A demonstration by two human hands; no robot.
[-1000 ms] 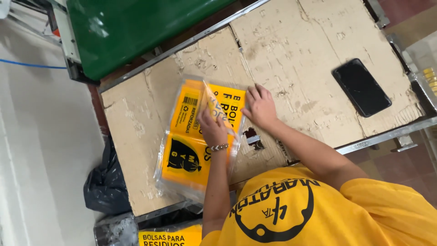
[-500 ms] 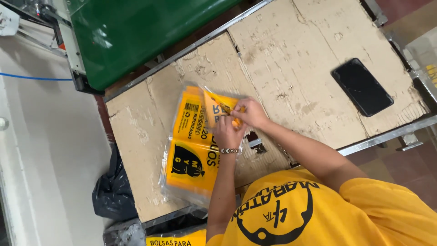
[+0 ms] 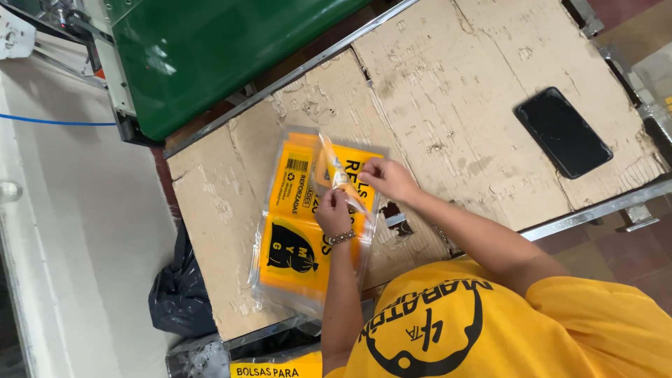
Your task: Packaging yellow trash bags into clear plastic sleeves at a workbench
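A stack of yellow-and-black printed packs (image 3: 294, 252) in clear plastic sleeves lies on a cardboard-covered table (image 3: 448, 91). My left hand (image 3: 331, 213), with a beaded bracelet at the wrist, pinches the raised clear sleeve (image 3: 334, 168) of the top pack. My right hand (image 3: 388, 180) grips the same sleeve from the right, just beside the left hand. The sleeve's upper edge stands up off the stack between the two hands. Part of the top pack's print is hidden under my hands.
A black phone (image 3: 563, 133) lies face up on the cardboard at the right. A green machine (image 3: 231, 49) stands beyond the table's far edge. A black plastic bag (image 3: 178, 294) hangs at the left, and another yellow pack (image 3: 276, 367) sits below the table's near edge.
My hands have gone from lying apart on the stack to meeting over its upper part. They have taken hold of the top sleeve and raised its edge.
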